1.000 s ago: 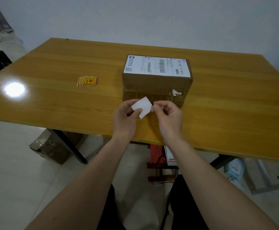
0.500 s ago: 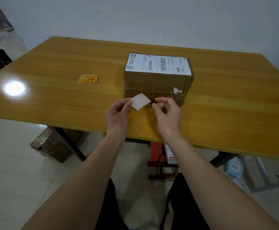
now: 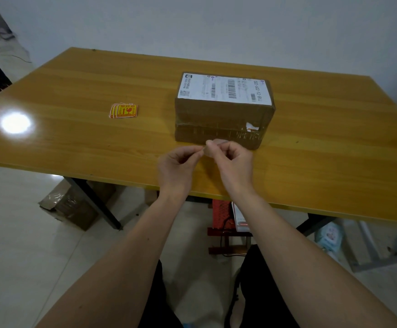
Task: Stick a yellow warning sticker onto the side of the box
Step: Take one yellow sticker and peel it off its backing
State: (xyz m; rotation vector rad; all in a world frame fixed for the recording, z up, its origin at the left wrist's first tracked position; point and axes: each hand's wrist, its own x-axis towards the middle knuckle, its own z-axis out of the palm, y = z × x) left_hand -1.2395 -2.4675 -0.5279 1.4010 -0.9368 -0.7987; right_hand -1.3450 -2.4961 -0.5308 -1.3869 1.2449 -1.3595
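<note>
Pinching together just in front of the box (image 3: 224, 119), the left hand (image 3: 178, 167) and right hand (image 3: 231, 164) had closed the gap; the white sheet no longer showed, only a blurred scrap (image 3: 209, 149) between them. Spare yellow stickers (image 3: 123, 110) lay left of the box on the worktop (image 3: 79, 95).

One box (image 3: 223, 119), one sticker stack (image 3: 123, 110)

Taped brown box (image 3: 223, 119) upright on table; yellow stickers (image 3: 124, 110) lie left.

My hands (image 3: 207, 159) have drawn together; the white slip seen earlier between them no longer shows its white face.
</note>
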